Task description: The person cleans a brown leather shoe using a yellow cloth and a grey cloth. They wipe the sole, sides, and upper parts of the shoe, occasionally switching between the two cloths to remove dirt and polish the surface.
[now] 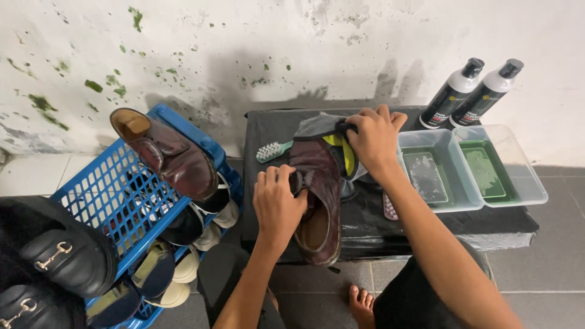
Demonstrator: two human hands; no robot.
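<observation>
Left hand (279, 204) grips shoe (318, 198); cloth (332, 143) probably touching.

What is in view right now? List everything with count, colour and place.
brown shoe: 1, dark brown, on the black-covered table, held by both hands
cloth: 1, grey and yellow, under the right hand on the shoe's toe
brush: 1, green with white bristles, left of the shoe
table: 1, black covering, against the wall
trays: 2, clear, liquid inside, right side of table
bottles: 2, black and white, behind the trays
basket: 1, blue, on the floor at left, holding shoes
loafers: 2, black, bottom left
left hand: on the shoe's side
right hand: pressing the cloth
</observation>
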